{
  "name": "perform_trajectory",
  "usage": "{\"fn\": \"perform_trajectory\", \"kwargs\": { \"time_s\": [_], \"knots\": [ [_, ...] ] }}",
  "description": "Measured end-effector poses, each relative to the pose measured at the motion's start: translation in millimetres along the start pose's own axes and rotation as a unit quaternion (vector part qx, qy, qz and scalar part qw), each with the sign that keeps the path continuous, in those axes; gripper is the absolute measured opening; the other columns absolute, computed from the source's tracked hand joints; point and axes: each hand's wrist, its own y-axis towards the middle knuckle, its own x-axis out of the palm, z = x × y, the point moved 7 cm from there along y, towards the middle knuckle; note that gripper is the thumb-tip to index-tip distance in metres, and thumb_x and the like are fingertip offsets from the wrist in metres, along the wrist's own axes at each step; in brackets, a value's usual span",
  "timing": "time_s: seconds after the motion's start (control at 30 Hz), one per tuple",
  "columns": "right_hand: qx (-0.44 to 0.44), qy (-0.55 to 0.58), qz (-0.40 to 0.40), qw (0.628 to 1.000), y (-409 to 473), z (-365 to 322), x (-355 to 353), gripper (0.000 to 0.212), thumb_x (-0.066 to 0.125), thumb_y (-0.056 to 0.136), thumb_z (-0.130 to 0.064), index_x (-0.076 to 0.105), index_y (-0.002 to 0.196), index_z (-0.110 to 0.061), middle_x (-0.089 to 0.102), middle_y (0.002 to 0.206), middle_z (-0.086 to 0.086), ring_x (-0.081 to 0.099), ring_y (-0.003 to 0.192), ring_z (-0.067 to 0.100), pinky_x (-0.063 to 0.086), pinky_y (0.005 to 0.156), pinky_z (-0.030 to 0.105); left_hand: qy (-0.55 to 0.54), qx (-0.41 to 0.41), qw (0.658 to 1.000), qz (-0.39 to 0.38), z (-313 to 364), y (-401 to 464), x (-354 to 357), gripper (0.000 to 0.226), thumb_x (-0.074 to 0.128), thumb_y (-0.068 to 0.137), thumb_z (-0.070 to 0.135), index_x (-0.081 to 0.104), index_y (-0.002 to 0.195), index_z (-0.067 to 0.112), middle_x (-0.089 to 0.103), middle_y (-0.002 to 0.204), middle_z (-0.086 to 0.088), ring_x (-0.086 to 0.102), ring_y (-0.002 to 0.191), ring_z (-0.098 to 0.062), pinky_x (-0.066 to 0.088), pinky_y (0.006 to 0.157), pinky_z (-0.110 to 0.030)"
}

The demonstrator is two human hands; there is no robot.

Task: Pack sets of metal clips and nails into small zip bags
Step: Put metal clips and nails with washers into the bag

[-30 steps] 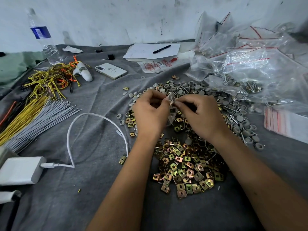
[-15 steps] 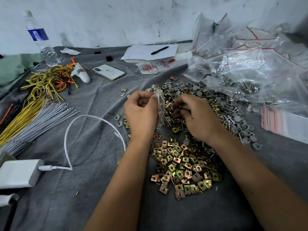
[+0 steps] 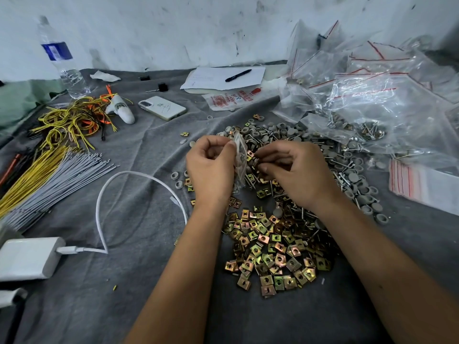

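I see a small clear zip bag [image 3: 240, 155] hanging upright between my two hands, crinkled and see-through, with a few dark metal pieces showing faintly in its lower part. My left hand [image 3: 211, 167] pinches the bag's top edge between thumb and curled fingers, knuckles up, wrist bent slightly inward. My right hand [image 3: 293, 170] sits just beside the bag's open side, fingers curled in, thumb and fingertips pinching a small brass-coloured metal clip [image 3: 250, 153] right at the bag's mouth; I cannot tell whether the clip is already inside. Both forearms reach up from the bottom edge and converge over the work. Directly below and toward me from the hands lies a heap of square metal clips [image 3: 270, 252], gold and greenish with a hole in each, spread flat on the grey cloth covering the desk [image 3: 124, 294]. Beyond and to the right of my right hand is a scatter of nails with round grey caps [image 3: 355, 184]. Farther right and beyond that, a big pile of clear zip bags with red seal lines [image 3: 372, 95], some already holding hardware. Left of my left hand runs a looping white charging cable [image 3: 139, 177].
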Motion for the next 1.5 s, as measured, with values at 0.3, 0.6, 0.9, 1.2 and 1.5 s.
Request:
{"fn": "perform_trajectory", "kwargs": {
  "time_s": [0.3, 0.6, 0.9, 1.2, 1.5],
  "knots": [
    [-0.056, 0.011, 0.001, 0.998, 0.5, -10.0, -3.4, 0.027, 0.072, 0.093, -0.007, 0.075, 0.107, -0.03, 0.076, 0.089, -0.009, 0.072, 0.079, 0.011, 0.06, 0.073, 0.024, 0.11, 0.034, 0.991, -0.07, 4.1, -5.0, 14.1, 0.006, 0.073, 0.09, 0.004, 0.071, 0.085, 0.007, 0.069, 0.066, -0.002, 0.061, 0.057, -0.008, 0.049, 0.054, -0.021],
    [-0.034, -0.06, 0.022, 0.997, 2.2, -3.7, -6.6, 0.015, 0.073, 0.093, -0.012, 0.075, 0.106, -0.02, 0.074, 0.091, -0.011, 0.07, 0.083, 0.001, 0.058, 0.075, 0.023, 0.143, 0.046, 0.985, -0.089, 6.3, -7.2, 17.1, 0.01, 0.073, 0.089, 0.004, 0.071, 0.083, 0.012, 0.072, 0.071, -0.007, 0.064, 0.061, -0.013, 0.054, 0.058, -0.029],
    [-0.01, -0.194, 0.035, 0.98, 3.4, 2.9, -13.8, 0.023, 0.078, 0.088, -0.038, 0.08, 0.101, -0.019, 0.076, 0.089, -0.005, 0.065, 0.073, -0.002, 0.048, 0.065, 0.009, 0.085, 0.029, 0.994, -0.069, 5.6, -8.1, 16.8, 0.005, 0.07, 0.091, 0.001, 0.071, 0.087, 0.004, 0.068, 0.07, -0.014, 0.06, 0.061, -0.019, 0.05, 0.057, -0.03],
    [0.161, -0.454, 0.09, 0.872, 9.0, 53.1, -70.3, 0.037, 0.062, 0.101, -0.028, 0.064, 0.136, -0.017, 0.058, 0.137, 0.019, 0.037, 0.133, 0.044, 0.039, 0.107, 0.052, 0.069, 0.038, 0.992, -0.096, 6.0, -12.8, 23.8, 0.014, 0.071, 0.093, 0.0, 0.07, 0.084, 0.011, 0.066, 0.066, 0.002, 0.059, 0.055, -0.003, 0.05, 0.053, -0.018],
    [0.15, -0.491, -0.014, 0.858, 19.1, 63.3, -53.8, 0.047, 0.056, 0.102, -0.045, 0.047, 0.148, -0.043, 0.041, 0.149, 0.016, 0.03, 0.137, 0.041, 0.035, 0.108, 0.053, 0.039, 0.04, 0.993, -0.1, 2.5, -10.4, 23.0, 0.004, 0.07, 0.093, -0.002, 0.07, 0.089, 0.001, 0.063, 0.059, 0.009, 0.055, 0.051, -0.003, 0.046, 0.051, -0.016]
  ]
}}
